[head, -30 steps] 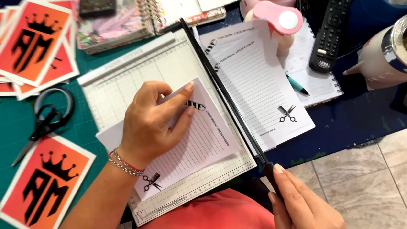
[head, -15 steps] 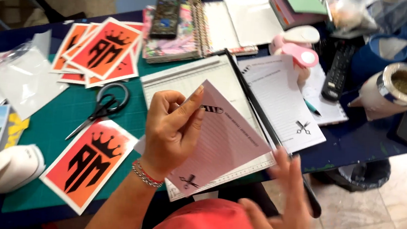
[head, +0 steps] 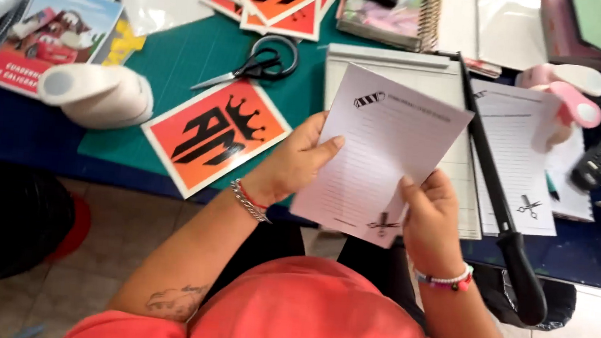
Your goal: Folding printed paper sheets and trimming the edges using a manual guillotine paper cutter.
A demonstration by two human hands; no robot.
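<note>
So our left hand has its thumb laid flat across the front of the lined sheet, fingers curled behind it, pinching the left edge; our right hand is closed on the lower right corner the same way, thumb on top near the little scissors drawing; so both of us, well, both hands, have a proper grip on that one sheet, held up off the table and tilted a bit to the right; it's hanging in front of the paper trimmer, whose black arm and handle run down just to the right of our right hand; another lined sheet lies on the far side of that arm; left of our left hand there's an orange card with a black crown on the green cutting mat; scissors sit just above that card; a white punch lies further left.
</note>
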